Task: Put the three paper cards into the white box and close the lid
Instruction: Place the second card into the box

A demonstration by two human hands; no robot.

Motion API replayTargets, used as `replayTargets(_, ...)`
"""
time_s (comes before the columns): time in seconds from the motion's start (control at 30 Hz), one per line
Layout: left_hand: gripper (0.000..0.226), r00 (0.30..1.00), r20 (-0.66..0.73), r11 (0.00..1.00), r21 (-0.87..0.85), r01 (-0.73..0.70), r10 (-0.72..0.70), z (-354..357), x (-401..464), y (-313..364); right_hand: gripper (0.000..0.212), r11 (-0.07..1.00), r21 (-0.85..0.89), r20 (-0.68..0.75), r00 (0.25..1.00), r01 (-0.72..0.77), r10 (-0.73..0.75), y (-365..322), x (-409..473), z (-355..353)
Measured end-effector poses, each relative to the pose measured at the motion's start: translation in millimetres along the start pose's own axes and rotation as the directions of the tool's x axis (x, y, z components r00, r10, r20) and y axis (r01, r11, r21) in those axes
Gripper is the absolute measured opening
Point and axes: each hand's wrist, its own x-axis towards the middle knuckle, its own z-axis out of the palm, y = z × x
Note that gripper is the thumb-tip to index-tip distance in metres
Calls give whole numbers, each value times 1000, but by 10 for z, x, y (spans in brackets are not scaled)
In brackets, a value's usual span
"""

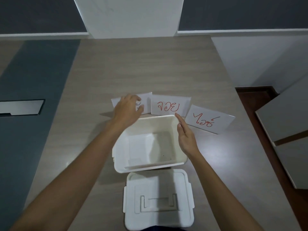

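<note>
Head view: box empty, lid off near it; three cards lie just beyond. Left hand, fingers spread, covers the left card; right hand flat, fingers together. Nothing packed yet.

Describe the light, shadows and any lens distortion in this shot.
Head view: dim, soft light; a pale sheen lies on the table right of the box; both arms throw soft shadows across the lid; wide-angle bending curves the far wall edges; the left hand looks slightly blurred over a card.
</note>
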Motion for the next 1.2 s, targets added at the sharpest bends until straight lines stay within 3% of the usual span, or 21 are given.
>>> replayTargets(0.2, 54, 986, 149, 976, 216, 43, -76, 165, 678, -311, 43, 1000, -8, 2, 1000, -8, 8, 4, 1, -2)
replayTargets(0.4, 34, 950, 241, 952, 278, 129, -200, 294, 818, -504, 43, 1000, -7, 9, 1000, -5, 5, 22, 13, -12)
replayTargets(0.47, 31, 965, 186, 954, 271, 129, -184, 197, 788, -555, 43, 1000, -12, 9, 1000, 1, -1, 28, 19, -8)
replayTargets(0.6, 24, 991, -78, 962, 245, 123, -107, -243, 589, -494, 44, 1000, -26, 8, 1000, 1, -1, 25, 23, -4)
replayTargets(0.7, 16, 965, -261, 971, 232, 65, -2, -613, 254, -283, 44, 1000, -18, 6, 1000, -9, 9, 12, 17, -2)
replayTargets(0.8, 12, 939, -322, 973, 225, -48, 121, -846, -246, 68, 43, 1000, -1, 0, 1000, -23, 23, 8, 6, -9)
replayTargets(0.97, 19, 946, -187, 940, 268, -209, 264, -688, -960, 530, 42, 999, 17, -6, 999, -36, 36, -7, 0, 6)
replayTargets(1.2, 30, 964, 180, 928, 285, -241, 195, 84, -1325, 381, 42, 1000, 18, -11, 1000, -19, 19, -1, -11, 8)
